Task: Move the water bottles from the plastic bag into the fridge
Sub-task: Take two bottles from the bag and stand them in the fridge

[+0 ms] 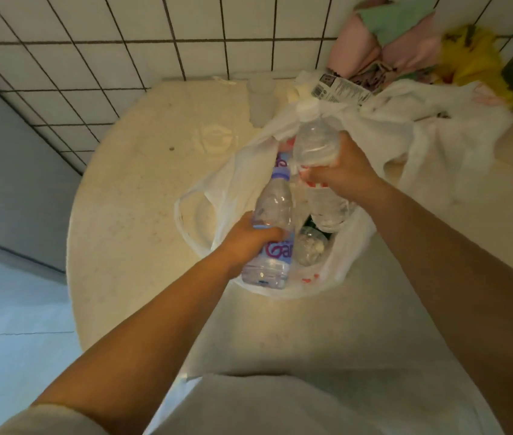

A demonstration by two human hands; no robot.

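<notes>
Round cream table (129, 189), surface speckled, pushed against a white tiled wall. Directly on it: an open white plastic bag (242, 171) near the middle, a translucent cup (260, 100) beside the wall, and a heap of pink, green and yellow cloth (412, 48) at the far right.

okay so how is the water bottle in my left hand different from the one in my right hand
The clear plastic bottle with the blue-and-purple label, gripped by the left hand, has a blue cap; the clear plastic bottle with the white cap, gripped by the right hand, shows red label print. The left one sits nearer you; the right one farther back. Both are above the white plastic bag.
</notes>
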